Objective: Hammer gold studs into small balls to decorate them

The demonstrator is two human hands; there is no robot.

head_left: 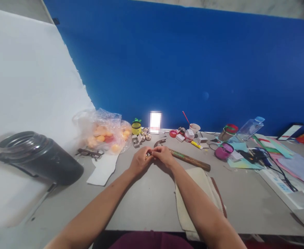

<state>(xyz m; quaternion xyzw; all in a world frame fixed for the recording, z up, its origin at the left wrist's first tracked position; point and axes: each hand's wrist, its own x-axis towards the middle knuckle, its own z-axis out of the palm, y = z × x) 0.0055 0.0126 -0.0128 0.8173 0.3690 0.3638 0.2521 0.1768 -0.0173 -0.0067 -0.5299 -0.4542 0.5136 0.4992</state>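
Between closed fingertips, left hand (141,158) and right hand (164,155) pinch an unclear small object (148,154), best steadied clear of the hammer (190,160) just beyond.

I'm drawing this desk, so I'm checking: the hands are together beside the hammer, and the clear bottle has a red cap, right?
The head view shows a blue cap on the clear bottle, not red; left hand and right hand are together beside the hammer.

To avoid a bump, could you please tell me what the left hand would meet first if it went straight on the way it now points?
The left hand would probably meet the right hand first; their fingertips touch or nearly touch, though depth is unclear.
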